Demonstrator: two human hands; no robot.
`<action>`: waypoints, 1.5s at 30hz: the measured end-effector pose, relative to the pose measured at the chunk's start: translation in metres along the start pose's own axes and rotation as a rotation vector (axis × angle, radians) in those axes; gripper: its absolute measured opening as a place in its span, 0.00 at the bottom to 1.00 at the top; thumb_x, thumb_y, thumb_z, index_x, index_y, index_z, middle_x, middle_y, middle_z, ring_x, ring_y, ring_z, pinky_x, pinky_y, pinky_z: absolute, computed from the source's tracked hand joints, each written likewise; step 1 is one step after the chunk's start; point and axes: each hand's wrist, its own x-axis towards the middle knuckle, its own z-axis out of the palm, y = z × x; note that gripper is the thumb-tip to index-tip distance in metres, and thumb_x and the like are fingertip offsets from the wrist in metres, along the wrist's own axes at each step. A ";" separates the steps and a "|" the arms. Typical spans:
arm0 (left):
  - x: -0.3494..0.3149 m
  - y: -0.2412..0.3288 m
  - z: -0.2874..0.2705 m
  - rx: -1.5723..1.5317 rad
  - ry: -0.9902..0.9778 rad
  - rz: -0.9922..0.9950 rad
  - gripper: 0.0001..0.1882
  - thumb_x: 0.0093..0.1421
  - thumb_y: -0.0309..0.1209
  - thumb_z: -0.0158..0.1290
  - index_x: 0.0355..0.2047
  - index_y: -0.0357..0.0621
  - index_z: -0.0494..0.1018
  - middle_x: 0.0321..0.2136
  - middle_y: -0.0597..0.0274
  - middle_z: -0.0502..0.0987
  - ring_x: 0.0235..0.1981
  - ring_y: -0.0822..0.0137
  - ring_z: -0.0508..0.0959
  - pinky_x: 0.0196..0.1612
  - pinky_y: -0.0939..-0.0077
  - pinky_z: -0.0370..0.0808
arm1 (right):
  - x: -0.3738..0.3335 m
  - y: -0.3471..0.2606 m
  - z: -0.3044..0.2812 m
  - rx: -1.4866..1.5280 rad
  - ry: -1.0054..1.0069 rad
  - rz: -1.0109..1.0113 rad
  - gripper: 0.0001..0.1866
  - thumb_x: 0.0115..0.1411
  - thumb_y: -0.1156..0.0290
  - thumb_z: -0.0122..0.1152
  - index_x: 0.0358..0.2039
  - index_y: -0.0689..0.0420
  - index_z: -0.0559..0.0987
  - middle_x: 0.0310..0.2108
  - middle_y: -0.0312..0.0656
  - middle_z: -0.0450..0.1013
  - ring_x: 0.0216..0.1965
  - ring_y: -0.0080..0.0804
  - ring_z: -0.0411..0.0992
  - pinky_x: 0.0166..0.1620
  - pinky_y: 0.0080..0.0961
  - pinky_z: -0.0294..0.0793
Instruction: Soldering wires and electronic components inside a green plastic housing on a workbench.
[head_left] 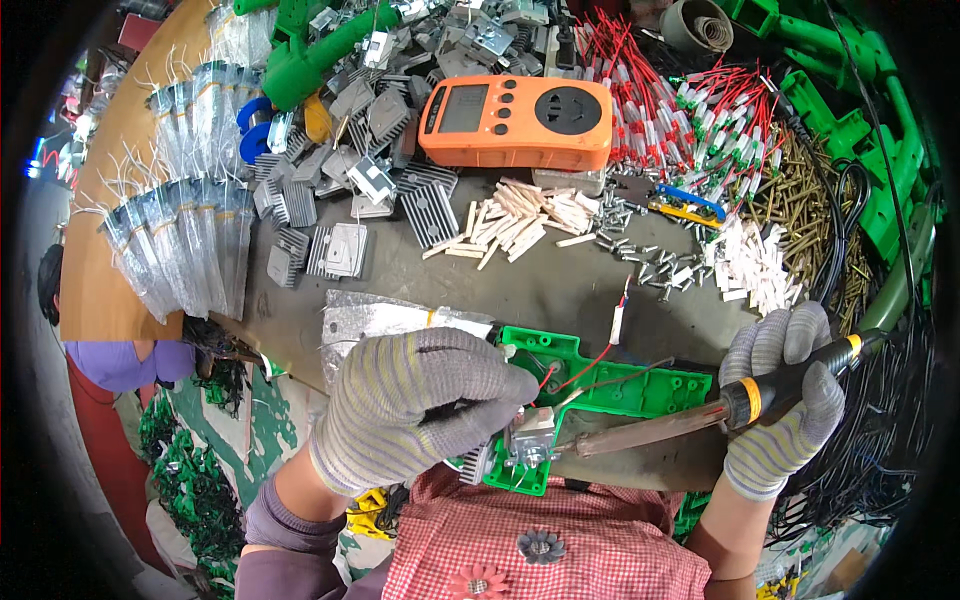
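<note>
My right hand, in a grey striped glove, is closed round the black handle of a soldering iron. The iron's shaft points left, its tip close to a small metal block on a green plastic housing. My left hand, gloved alike, is closed over the housing's left end with its fingertips pinched together. What they pinch is hidden. A red wire with a white sleeve rises out of the housing. Behind the left hand lies a clear plastic packet.
An orange meter stands at the back, beside piled finned metal heat sinks. Pale sticks, screws, white pieces and red-wired parts lie across the table. Bagged parts are fanned at left; black cables bunch at right.
</note>
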 end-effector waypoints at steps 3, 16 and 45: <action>0.000 0.000 -0.001 -0.011 -0.008 -0.001 0.08 0.46 0.24 0.67 0.29 0.44 0.83 0.24 0.60 0.80 0.24 0.64 0.80 0.28 0.74 0.74 | -0.002 0.000 0.002 -0.001 0.034 -0.007 0.18 0.55 0.65 0.68 0.33 0.57 0.66 0.19 0.38 0.63 0.19 0.29 0.63 0.23 0.27 0.68; 0.001 -0.001 -0.001 -0.016 -0.026 -0.026 0.08 0.46 0.25 0.68 0.28 0.44 0.83 0.24 0.60 0.80 0.24 0.64 0.80 0.28 0.74 0.75 | -0.002 -0.001 0.005 -0.077 0.008 -0.010 0.19 0.55 0.61 0.66 0.31 0.55 0.64 0.20 0.36 0.58 0.20 0.26 0.58 0.22 0.22 0.64; 0.000 -0.003 0.000 0.035 -0.009 -0.023 0.08 0.44 0.27 0.69 0.27 0.46 0.83 0.23 0.60 0.81 0.23 0.65 0.81 0.28 0.74 0.75 | -0.003 0.001 0.003 -0.067 0.020 -0.016 0.20 0.55 0.61 0.68 0.32 0.56 0.64 0.20 0.36 0.59 0.19 0.25 0.58 0.23 0.23 0.64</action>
